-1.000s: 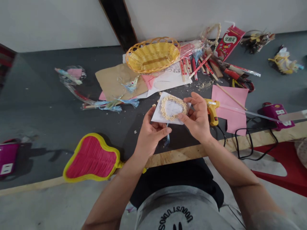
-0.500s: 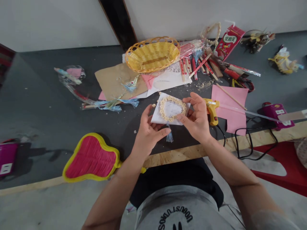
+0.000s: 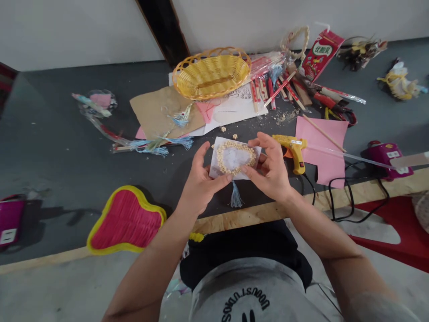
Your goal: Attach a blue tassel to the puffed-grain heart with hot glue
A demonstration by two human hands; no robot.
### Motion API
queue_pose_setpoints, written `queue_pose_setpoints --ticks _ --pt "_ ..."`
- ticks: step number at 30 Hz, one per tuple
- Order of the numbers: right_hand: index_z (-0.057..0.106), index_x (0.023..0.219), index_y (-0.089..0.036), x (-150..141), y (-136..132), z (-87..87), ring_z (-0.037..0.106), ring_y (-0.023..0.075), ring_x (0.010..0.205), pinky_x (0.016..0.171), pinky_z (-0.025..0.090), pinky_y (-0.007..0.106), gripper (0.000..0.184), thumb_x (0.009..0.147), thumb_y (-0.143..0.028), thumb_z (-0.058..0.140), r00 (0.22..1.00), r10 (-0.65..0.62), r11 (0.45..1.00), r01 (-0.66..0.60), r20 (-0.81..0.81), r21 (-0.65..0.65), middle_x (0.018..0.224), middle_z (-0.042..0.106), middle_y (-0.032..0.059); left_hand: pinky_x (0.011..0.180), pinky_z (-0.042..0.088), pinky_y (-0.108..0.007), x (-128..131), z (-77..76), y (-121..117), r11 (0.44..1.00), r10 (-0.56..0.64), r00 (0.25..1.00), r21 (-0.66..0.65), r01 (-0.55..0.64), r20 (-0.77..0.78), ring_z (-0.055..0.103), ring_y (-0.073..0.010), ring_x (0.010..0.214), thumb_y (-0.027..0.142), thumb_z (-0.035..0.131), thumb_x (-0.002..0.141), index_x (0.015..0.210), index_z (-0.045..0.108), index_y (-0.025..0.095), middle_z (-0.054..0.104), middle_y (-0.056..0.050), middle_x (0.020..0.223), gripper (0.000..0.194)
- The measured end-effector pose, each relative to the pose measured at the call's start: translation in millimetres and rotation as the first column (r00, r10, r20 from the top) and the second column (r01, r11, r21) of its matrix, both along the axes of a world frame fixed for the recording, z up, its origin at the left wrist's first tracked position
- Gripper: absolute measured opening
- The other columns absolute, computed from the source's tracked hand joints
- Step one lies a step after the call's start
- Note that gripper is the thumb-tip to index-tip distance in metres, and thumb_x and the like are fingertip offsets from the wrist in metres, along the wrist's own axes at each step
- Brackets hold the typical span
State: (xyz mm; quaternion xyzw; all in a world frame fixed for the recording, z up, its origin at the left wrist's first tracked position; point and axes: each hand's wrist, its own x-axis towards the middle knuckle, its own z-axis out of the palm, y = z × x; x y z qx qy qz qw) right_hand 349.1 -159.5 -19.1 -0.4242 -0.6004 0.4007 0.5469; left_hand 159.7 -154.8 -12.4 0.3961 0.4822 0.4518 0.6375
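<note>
Both hands pinch a white card (image 3: 234,157) bearing a beaded heart (image 3: 235,157), just above the table edge: left hand (image 3: 200,183) at seven o'clock, right hand (image 3: 270,167) at three. It looks light, flimsy; beads probably fragile, so edges suit gripping.

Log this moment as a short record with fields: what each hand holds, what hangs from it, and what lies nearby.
left hand: grips the left edge of the white card
right hand: grips the card's right edge
on card: heart-shaped bead ring
hanging below: blue tassel
right of hands: yellow glue gun, pink paper
behind: yellow woven basket
left: red heart-shaped fan
</note>
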Motion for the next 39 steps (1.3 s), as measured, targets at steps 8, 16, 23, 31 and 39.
queue_pose_setpoints --ticks 8,16,23,31,39 --pt "0.031 0.144 -0.037 2.6 0.6 -0.9 0.065 0.0176 0.095 0.069 0.061 0.031 0.073 0.085 -0.045 0.074 0.999 0.041 0.999 -0.041 -0.001 -0.037 0.136 0.052 0.0078 0.083 0.06 -0.035 -4.6 3.2 5.2 0.994 -0.104 0.993 -0.026 0.105 0.049 0.07 -0.0255 0.103 0.024 0.094 0.06 0.14 0.045 0.03 0.068 -0.006 0.118 0.094" --pt "0.031 0.144 -0.038 6.2 4.8 0.8 0.065 0.014 0.081 0.059 0.058 0.03 0.068 0.088 -0.047 0.069 0.999 0.045 0.995 -0.044 0.008 -0.093 0.144 0.05 0.009 0.095 0.058 -0.042 -17.0 10.8 16.4 0.952 -0.303 0.953 -0.049 0.304 0.021 0.065 -0.0306 0.118 0.022 0.093 0.06 0.148 0.039 0.031 0.062 -0.01 0.136 0.103" --pt "0.031 0.144 -0.038 5.9 5.3 1.4 0.067 0.0161 0.085 0.063 0.061 0.032 0.069 0.087 -0.043 0.071 0.998 0.055 0.991 -0.058 -0.026 -0.118 0.142 0.053 0.0079 0.093 0.058 -0.036 -11.7 8.7 17.9 0.962 -0.258 0.964 -0.074 0.262 0.059 0.067 -0.026 0.113 0.023 0.092 0.062 0.143 0.045 0.03 0.065 -0.008 0.131 0.094" --pt "0.032 0.143 -0.037 4.5 5.4 -0.2 0.067 0.0171 0.087 0.064 0.061 0.034 0.07 0.086 -0.05 0.071 0.999 0.034 0.99 -0.037 -0.025 -0.136 0.141 0.053 0.0083 0.075 0.059 -0.031 -9.1 5.0 13.3 0.983 -0.183 0.983 -0.024 0.183 -0.031 0.07 -0.0219 0.09 0.026 0.093 0.063 0.149 0.035 0.033 0.07 -0.004 0.103 0.104" --pt "0.034 0.142 -0.038 6.4 7.0 -2.8 0.067 0.016 0.084 0.068 0.062 0.035 0.07 0.084 -0.05 0.073 0.997 0.037 0.982 -0.048 -0.063 -0.183 0.139 0.055 0.0069 0.081 0.058 -0.032 -1.9 9.6 3.7 0.967 -0.044 0.972 0.237 0.099 -0.229 0.068 -0.0221 0.099 0.029 0.089 0.066 0.152 0.027 0.033 0.062 -0.008 0.123 0.106"
